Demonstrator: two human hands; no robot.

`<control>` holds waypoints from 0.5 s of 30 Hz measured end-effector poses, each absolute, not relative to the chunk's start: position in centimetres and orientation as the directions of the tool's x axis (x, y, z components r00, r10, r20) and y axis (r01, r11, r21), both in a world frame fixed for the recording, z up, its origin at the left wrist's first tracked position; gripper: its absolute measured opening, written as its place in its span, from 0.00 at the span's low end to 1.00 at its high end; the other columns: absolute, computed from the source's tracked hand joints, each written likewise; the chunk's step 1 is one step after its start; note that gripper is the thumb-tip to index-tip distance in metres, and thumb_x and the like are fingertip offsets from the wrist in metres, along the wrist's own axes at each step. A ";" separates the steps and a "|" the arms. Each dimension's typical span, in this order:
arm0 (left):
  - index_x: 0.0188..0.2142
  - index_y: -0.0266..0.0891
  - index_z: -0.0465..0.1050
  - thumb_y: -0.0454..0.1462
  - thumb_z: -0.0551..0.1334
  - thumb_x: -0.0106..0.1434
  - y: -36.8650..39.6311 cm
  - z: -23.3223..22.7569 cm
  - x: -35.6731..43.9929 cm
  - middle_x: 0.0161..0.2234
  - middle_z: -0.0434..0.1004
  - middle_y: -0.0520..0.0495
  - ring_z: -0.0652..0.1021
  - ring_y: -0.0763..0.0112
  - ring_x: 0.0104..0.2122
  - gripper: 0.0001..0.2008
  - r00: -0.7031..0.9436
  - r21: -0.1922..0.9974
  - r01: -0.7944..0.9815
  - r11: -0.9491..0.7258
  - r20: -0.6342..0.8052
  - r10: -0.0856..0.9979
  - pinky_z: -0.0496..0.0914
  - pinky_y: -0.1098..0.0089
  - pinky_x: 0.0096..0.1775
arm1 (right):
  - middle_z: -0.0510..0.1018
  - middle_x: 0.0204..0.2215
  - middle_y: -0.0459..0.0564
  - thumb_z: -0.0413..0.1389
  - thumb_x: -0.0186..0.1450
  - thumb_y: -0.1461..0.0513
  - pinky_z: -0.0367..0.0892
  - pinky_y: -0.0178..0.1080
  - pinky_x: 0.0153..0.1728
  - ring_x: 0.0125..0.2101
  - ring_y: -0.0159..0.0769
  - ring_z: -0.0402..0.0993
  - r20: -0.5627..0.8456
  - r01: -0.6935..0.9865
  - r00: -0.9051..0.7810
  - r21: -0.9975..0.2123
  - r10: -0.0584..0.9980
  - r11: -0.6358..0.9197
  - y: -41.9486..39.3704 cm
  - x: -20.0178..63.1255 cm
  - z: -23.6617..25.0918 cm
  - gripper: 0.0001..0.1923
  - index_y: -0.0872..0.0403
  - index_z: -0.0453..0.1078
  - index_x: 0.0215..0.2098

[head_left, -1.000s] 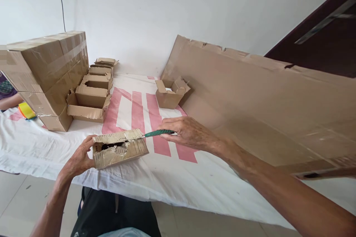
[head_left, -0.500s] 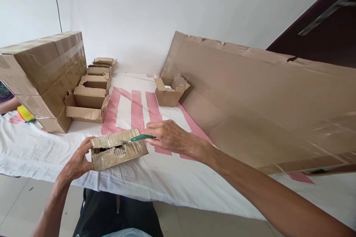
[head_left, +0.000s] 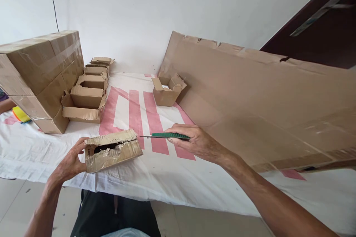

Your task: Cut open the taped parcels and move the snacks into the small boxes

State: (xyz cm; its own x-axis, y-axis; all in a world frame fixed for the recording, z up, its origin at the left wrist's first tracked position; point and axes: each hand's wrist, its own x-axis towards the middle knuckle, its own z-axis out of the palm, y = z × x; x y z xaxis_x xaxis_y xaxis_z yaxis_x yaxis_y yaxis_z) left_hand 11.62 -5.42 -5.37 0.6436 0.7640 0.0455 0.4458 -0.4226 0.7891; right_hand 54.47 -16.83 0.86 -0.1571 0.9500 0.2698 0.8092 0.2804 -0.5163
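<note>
A small cardboard box (head_left: 116, 159) lies on the cloth-covered table near its front edge. Its taped top is slit lengthwise, with ragged edges around a dark gap. My left hand (head_left: 71, 159) grips the box by its left end, thumb at the near side and fingers at the far side. Just right of the box, my right hand (head_left: 191, 139) is closed around a craft knife with a green ribbed handle (head_left: 169, 136). The thin blade points left, its tip apart from the box. What lies inside the gap is too dark to make out.
Several opened small boxes (head_left: 83, 105) stand in a row at the left, beside stacked taped cartons (head_left: 46, 70). Another open box (head_left: 164, 96) stands near a large cardboard sheet (head_left: 250, 103) on the right. Part of another person's arm (head_left: 6, 106) shows at far left.
My right hand has drawn the knife out of the slit and away to the right. The gap in the box top looks wider. My left hand keeps hold of the box.
</note>
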 end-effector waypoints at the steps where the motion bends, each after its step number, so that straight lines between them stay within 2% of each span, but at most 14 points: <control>1: 0.59 0.53 0.76 0.37 0.74 0.56 -5.3 -5.3 11.2 0.65 0.67 0.46 0.75 0.54 0.58 0.30 0.650 0.789 0.444 -0.425 0.043 0.759 0.73 0.59 0.57 | 0.80 0.30 0.48 0.54 0.71 0.58 0.69 0.38 0.28 0.29 0.37 0.74 0.253 0.791 -0.125 -0.558 0.959 0.251 -17.1 54.4 0.6 0.12 0.50 0.81 0.42; 6: 0.61 0.53 0.75 0.39 0.73 0.59 -5.0 -5.1 9.4 0.63 0.69 0.45 0.74 0.53 0.60 0.30 0.681 0.798 0.427 -0.425 0.026 0.732 0.73 0.59 0.59 | 0.79 0.30 0.47 0.56 0.69 0.59 0.69 0.37 0.29 0.28 0.36 0.73 0.259 0.727 -0.101 -0.640 0.961 0.248 -17.4 53.3 -0.1 0.11 0.51 0.80 0.42; 12: 0.64 0.53 0.71 0.43 0.74 0.60 -5.1 -5.4 8.9 0.62 0.71 0.45 0.75 0.53 0.58 0.33 0.658 0.790 0.457 -0.408 0.009 0.753 0.75 0.58 0.58 | 0.81 0.32 0.48 0.53 0.71 0.62 0.67 0.37 0.32 0.30 0.35 0.74 0.296 0.737 -0.296 -0.534 0.908 0.415 -15.1 50.5 0.3 0.13 0.52 0.81 0.43; 15: 0.63 0.52 0.73 0.44 0.73 0.61 -5.1 -5.4 8.8 0.61 0.72 0.45 0.76 0.54 0.56 0.30 0.646 0.793 0.460 -0.400 0.010 0.763 0.75 0.59 0.57 | 0.82 0.32 0.48 0.53 0.71 0.62 0.68 0.38 0.34 0.31 0.35 0.75 0.289 0.761 -0.295 -0.505 0.911 0.407 -14.5 51.2 0.1 0.13 0.52 0.81 0.44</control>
